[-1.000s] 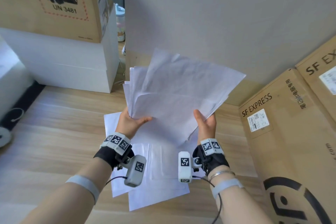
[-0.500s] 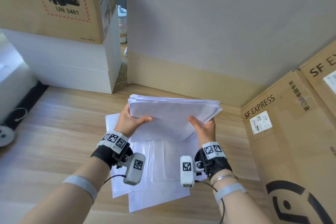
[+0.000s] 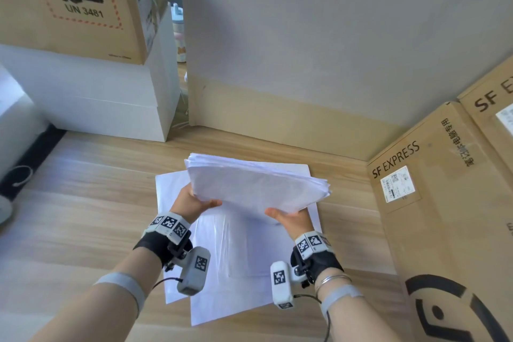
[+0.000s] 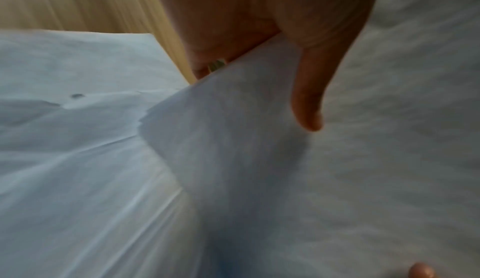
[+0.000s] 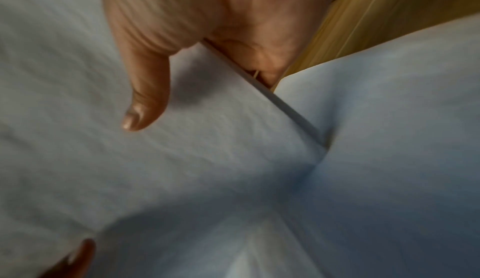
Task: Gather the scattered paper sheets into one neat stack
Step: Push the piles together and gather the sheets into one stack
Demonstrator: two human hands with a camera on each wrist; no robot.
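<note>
A thick bundle of white paper sheets hangs above the wooden floor, tilted with its far edge low. My left hand grips its near left corner, thumb on top. My right hand grips the near right edge the same way. Both wrist views show a thumb pressed on the top sheet of the bundle, with the other fingers hidden underneath. Beneath the bundle, a few more white sheets lie flat and overlapping on the floor.
A white box with a brown carton on top stands at the back left. Brown SF Express cartons line the right side. A grey wall rises behind. Bare wooden floor lies to the left.
The bundle, held upright and fanned a second ago, has swung down and forward to lie nearly flat over the floor sheets. Both hands have kept their hold and dropped lower.
</note>
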